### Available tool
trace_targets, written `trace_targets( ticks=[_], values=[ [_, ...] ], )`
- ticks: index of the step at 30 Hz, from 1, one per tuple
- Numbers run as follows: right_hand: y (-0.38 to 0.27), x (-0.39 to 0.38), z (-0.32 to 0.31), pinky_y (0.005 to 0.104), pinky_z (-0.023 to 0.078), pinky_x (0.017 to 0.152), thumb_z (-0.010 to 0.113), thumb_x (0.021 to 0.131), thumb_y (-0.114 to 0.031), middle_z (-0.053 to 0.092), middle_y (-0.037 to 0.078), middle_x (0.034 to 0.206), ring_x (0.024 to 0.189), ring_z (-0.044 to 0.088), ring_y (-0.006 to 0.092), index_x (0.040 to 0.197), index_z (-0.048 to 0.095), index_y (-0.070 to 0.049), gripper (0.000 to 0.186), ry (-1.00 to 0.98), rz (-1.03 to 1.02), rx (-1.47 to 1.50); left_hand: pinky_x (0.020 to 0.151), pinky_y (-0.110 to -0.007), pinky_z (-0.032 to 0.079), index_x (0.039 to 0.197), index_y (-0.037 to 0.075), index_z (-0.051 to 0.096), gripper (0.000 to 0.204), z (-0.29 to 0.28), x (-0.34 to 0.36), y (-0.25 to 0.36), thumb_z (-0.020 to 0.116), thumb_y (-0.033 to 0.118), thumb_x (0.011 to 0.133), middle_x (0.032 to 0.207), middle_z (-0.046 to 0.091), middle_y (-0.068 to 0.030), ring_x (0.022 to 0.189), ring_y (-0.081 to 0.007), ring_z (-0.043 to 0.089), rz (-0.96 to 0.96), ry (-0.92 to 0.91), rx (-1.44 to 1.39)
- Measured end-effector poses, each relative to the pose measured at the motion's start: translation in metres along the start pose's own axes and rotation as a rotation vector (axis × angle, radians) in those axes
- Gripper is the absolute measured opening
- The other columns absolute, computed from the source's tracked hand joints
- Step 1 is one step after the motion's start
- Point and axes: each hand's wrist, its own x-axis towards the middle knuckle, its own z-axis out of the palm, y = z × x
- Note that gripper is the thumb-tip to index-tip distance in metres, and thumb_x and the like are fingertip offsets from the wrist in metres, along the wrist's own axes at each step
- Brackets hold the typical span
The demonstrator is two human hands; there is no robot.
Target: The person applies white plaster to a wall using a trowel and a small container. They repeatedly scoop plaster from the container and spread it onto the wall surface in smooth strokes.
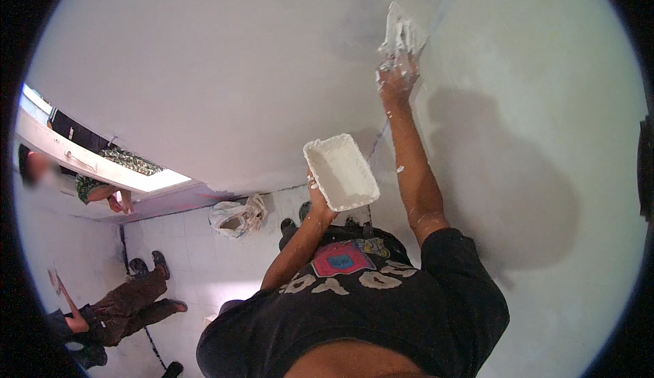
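Two tools clamped in fingers: white tub point(340, 170) in left hand point(317, 199), trowel point(403, 34) in right hand point(398, 79); wall point(204, 57) looks mostly coated, dark corner seam point(379, 139) mid-frame apparently unfinished.

Between tub point(328, 142) and blade point(403, 29) — open gap

A room being plastered or renovated: patchy, pale walls point(204, 71), a tub point(359, 201) of white paste, a paste-coated blade point(405, 32) and a crumpled plastic bag point(257, 209) (white, gaping open) on the tiled floor point(178, 238).
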Motion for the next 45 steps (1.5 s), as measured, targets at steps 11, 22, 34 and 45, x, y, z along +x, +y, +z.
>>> trace_targets(
  ticks=[11,22,34,45],
  values=[
    [-0.078,0.017,-0.047,0.0429,0.034,0.092,0.053,0.077,-0.013,0.041,0.02,0.122,0.113,0.041,0.0329,0.116,0.043,0.0,0.042,0.094,-0.043,0.421,0.09,-0.043,0.038,0.121,0.014,0.038,0.052,-0.02,-0.003,-0.002,0.03,0.05,0.084,0.116,0.047,-0.0076,0.103,-0.0263,0.048,0.102,0.012,-0.004],
    [-0.051,0.035,-0.005,0.0496,0.028,0.096,0.038,0.085,-0.035,0.046,0.019,0.118,0.114,0.037,0.0379,0.108,0.051,0.003,0.046,0.233,-0.238,0.207,0.091,-0.045,0.036,0.124,0.014,0.035,0.056,-0.011,0.004,0.002,0.029,0.052,0.083,0.119,0.045,-0.0085,0.106,-0.0274,0.046,0.014,-0.055,-0.017],
    [-0.052,0.023,-0.018,0.045,0.037,0.09,0.056,0.066,-0.013,0.057,0.018,0.102,0.099,0.053,0.0338,0.101,0.056,0.001,0.039,0.181,-0.221,0.182,0.09,-0.045,0.037,0.123,0.012,0.036,0.055,0.01,0.018,0.009,0.03,0.05,0.084,0.117,0.046,-0.0092,0.105,-0.0278,0.047,0.029,-0.098,0.138],
    [-0.038,-0.008,0.003,0.0387,0.042,0.055,0.063,0.053,-0.009,0.056,0.01,0.07,0.061,0.054,0.0287,0.078,0.058,-0.006,0.026,-0.067,-0.195,0.165,0.089,-0.045,0.038,0.122,0.013,0.037,0.054,0.009,0.041,0.026,0.032,0.05,0.083,0.116,0.047,-0.0091,0.104,-0.0275,0.048,0.019,-0.023,0.008]
  ],
)
